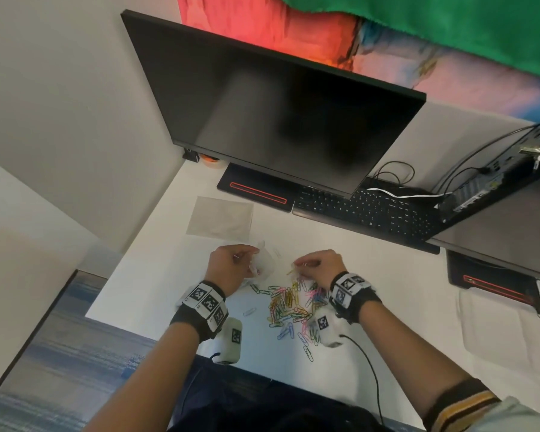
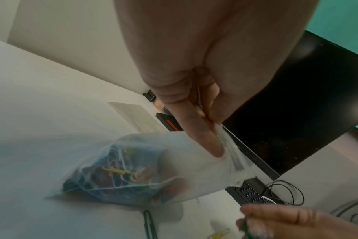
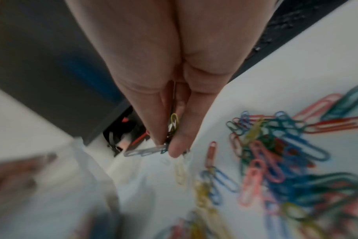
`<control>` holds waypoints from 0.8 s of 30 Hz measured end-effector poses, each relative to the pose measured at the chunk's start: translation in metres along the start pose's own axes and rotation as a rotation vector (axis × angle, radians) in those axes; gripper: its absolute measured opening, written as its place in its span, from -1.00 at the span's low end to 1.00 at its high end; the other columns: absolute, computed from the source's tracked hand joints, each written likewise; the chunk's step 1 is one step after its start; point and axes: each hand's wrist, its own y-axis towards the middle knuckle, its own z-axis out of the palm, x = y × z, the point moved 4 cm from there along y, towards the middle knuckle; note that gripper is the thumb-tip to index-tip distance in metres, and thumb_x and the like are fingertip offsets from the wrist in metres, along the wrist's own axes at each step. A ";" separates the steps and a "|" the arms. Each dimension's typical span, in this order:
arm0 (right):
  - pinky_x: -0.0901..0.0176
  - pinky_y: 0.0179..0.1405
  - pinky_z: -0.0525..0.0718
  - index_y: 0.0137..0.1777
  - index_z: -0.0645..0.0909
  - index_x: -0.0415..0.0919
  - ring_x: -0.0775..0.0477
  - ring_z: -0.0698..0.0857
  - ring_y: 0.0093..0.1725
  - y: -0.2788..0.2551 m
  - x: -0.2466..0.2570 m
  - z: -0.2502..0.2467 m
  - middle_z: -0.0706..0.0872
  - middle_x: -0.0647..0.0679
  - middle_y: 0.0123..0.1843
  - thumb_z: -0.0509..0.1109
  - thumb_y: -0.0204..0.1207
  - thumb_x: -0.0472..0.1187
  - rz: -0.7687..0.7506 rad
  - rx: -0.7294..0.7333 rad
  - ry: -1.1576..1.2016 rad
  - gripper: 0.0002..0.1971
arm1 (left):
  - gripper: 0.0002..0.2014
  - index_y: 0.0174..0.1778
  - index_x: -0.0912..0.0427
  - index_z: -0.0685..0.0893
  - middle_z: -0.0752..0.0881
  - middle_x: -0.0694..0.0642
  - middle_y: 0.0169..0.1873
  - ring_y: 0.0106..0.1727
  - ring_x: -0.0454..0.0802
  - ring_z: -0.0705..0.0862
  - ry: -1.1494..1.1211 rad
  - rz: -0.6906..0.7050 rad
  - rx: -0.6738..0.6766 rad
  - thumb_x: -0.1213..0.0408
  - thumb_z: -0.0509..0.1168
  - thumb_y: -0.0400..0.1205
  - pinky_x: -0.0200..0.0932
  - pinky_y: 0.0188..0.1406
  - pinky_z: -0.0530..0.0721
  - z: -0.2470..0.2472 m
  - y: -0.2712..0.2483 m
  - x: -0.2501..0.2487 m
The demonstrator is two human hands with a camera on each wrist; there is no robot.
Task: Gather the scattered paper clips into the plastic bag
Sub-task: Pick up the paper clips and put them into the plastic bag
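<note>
On the far left of the white counter lies a flat square sheet, near the back. In front of it is the left hand. Its thumb and fingers pinch the top edge of the clear plastic bag and hold it up. The bottom of the bag sags down to the counter, and a bunch of coloured clips sits inside it — blue, yellow and pink ones show through the plastic.

A single pale clip lies alone on the counter, just below the left hand.

Next comes the big pile of paper clips. They are red, blue, green, yellow and pink, all tangled on the counter between the two wrists and spreading down toward the near edge.

To the right of the bag is the right hand. Its fingers are closed tight on a small bunch of clips — a grey one sticks out to the side and a yellow one hangs down. This hand is up off the counter, close to the bag but not touching it.

Behind the hands stand a dark monitor and a black keyboard. On the far right sits a black computer box with wires.
</note>
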 end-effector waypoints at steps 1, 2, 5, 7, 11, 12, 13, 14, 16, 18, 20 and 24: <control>0.24 -0.11 0.80 -0.01 0.81 -0.24 -0.07 0.84 -0.20 -0.003 0.008 0.000 0.85 -0.21 -0.08 0.57 0.40 -0.36 0.039 0.033 0.156 -0.83 | -0.82 -0.01 0.11 0.81 0.83 0.23 -0.15 -0.28 0.04 0.84 0.008 -0.003 0.001 0.39 0.30 0.69 -0.07 -0.12 0.85 0.000 0.000 0.000; 0.21 -0.07 0.80 0.03 0.79 -0.30 -0.14 0.85 -0.13 -0.005 0.016 0.002 0.84 -0.26 -0.05 0.57 0.40 -0.39 0.064 0.067 0.286 -0.80 | -0.82 0.00 0.12 0.81 0.83 0.23 -0.14 -0.26 0.07 0.84 0.016 -0.003 0.000 0.39 0.30 0.69 -0.08 -0.13 0.84 0.000 0.000 0.000; 0.20 -0.02 0.79 0.10 0.73 -0.42 -0.20 0.82 -0.02 -0.009 0.039 0.014 0.82 -0.30 -0.03 0.52 0.41 -0.47 0.087 0.161 0.587 -0.75 | -0.81 -0.03 0.06 0.82 0.84 0.16 -0.15 -0.20 0.13 0.84 0.053 0.004 -0.002 0.36 0.31 0.68 0.01 -0.05 0.84 0.002 0.002 0.001; 0.16 0.02 0.79 0.08 0.73 -0.43 -0.18 0.82 -0.03 -0.010 0.049 0.027 0.82 -0.28 -0.07 0.50 0.43 -0.49 0.085 0.185 0.636 -0.78 | -0.81 -0.03 0.04 0.83 0.84 0.13 -0.17 -0.20 0.14 0.84 0.068 0.000 0.004 0.35 0.31 0.68 0.08 -0.01 0.82 0.004 0.003 0.002; 0.16 0.03 0.79 0.03 0.76 -0.40 -0.13 0.82 -0.09 -0.008 0.052 0.052 0.83 -0.24 -0.10 0.48 0.45 -0.49 0.058 0.126 0.452 -0.83 | -0.77 -0.13 0.02 0.82 0.84 0.19 -0.17 -0.22 0.16 0.84 0.021 -0.001 0.005 0.42 0.31 0.66 0.13 -0.04 0.83 0.006 0.001 -0.003; 0.16 0.02 0.79 0.02 0.78 -0.33 -0.08 0.82 -0.11 -0.008 0.053 0.056 0.84 -0.20 -0.09 0.49 0.44 -0.47 0.028 0.099 0.326 -0.82 | -0.77 -0.14 0.03 0.82 0.85 0.22 -0.18 -0.23 0.18 0.84 0.013 0.002 -0.001 0.42 0.31 0.66 0.11 -0.08 0.84 0.006 0.001 -0.005; 0.22 -0.03 0.79 0.01 0.80 -0.25 0.01 0.81 -0.16 -0.008 0.055 0.058 0.84 -0.14 -0.10 0.50 0.42 -0.46 -0.001 0.070 0.188 -0.79 | -0.79 -0.13 0.06 0.82 0.85 0.24 -0.18 -0.24 0.20 0.84 0.011 0.003 -0.007 0.41 0.32 0.67 0.11 -0.11 0.85 0.007 0.001 -0.006; 0.33 -0.14 0.77 0.00 0.81 -0.21 0.11 0.79 -0.23 -0.009 0.057 0.058 0.84 -0.09 -0.14 0.51 0.39 -0.44 -0.029 0.036 0.071 -0.78 | -0.80 -0.10 0.08 0.83 0.85 0.23 -0.20 -0.25 0.20 0.85 0.019 0.005 -0.010 0.39 0.32 0.67 0.11 -0.13 0.85 0.007 0.002 -0.006; 0.51 -0.34 0.65 -0.07 0.83 -0.21 0.20 0.71 -0.38 -0.011 0.066 0.058 0.82 -0.06 -0.25 0.52 0.37 -0.39 -0.103 -0.017 -0.087 -0.83 | -0.80 -0.09 0.05 0.84 0.85 0.17 -0.23 -0.29 0.14 0.85 0.046 0.020 -0.007 0.39 0.33 0.66 0.14 -0.12 0.84 0.007 0.003 -0.005; 0.54 -0.36 0.55 -0.17 0.84 -0.21 0.10 0.70 -0.39 -0.011 0.073 0.060 0.83 -0.10 -0.29 0.51 0.39 -0.31 -0.204 -0.033 -0.227 -0.92 | -0.78 -0.11 -0.02 0.84 0.85 0.11 -0.23 -0.29 0.08 0.85 0.071 0.032 -0.002 0.37 0.34 0.65 0.11 -0.09 0.84 0.007 0.002 -0.006; 0.66 -0.36 0.43 -0.20 0.84 -0.18 0.06 0.69 -0.34 -0.009 0.077 0.063 0.83 -0.09 -0.31 0.49 0.44 -0.25 -0.255 -0.021 -0.308 -0.90 | -0.79 -0.07 0.01 0.85 0.85 0.10 -0.22 -0.33 -0.05 0.83 0.085 0.045 -0.009 0.37 0.33 0.65 -0.10 -0.17 0.83 0.006 0.001 -0.009; 0.58 -0.34 0.45 -0.17 0.84 -0.17 0.20 0.60 -0.42 -0.010 0.078 0.065 0.80 -0.04 -0.32 0.52 0.45 -0.22 -0.299 0.017 -0.355 -0.92 | -0.82 -0.04 0.08 0.84 0.86 0.09 -0.21 -0.39 -0.20 0.81 0.083 0.051 -0.013 0.37 0.32 0.66 -0.30 -0.26 0.79 0.003 0.002 -0.009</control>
